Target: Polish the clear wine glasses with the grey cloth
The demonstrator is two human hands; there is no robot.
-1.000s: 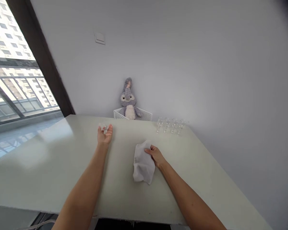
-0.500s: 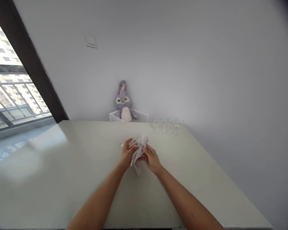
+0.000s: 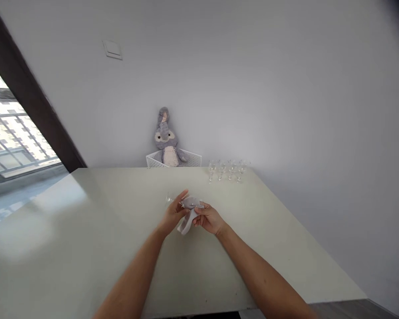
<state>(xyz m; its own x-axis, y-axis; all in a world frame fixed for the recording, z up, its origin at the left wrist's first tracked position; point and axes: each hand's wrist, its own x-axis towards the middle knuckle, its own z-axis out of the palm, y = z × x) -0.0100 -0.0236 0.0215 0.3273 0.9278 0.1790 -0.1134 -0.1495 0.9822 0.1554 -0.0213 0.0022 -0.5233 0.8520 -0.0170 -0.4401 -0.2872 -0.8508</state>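
Over the middle of the table, my left hand (image 3: 173,215) is closed around a clear stemmed glass, whose foot (image 3: 168,199) sticks out to the left, so the glass lies sideways. A pale grey cloth (image 3: 187,222) covers the glass's bowl end and droops below it. My right hand (image 3: 209,218) pinches that cloth between thumb and fingers at the right end of the glass. Most of the bowl is hidden by cloth and fingers.
Several clear stemmed glasses (image 3: 232,168) stand in a row at the table's (image 3: 113,239) back right. Behind the back edge, a grey plush rabbit (image 3: 169,155) sits in a white perforated basket (image 3: 195,160). A wall rises behind, with a window at the left.
The cloth has shifted and now wraps more over the bowl end of the glass. Its upper corner no longer stands up. My head view has turned slightly right.
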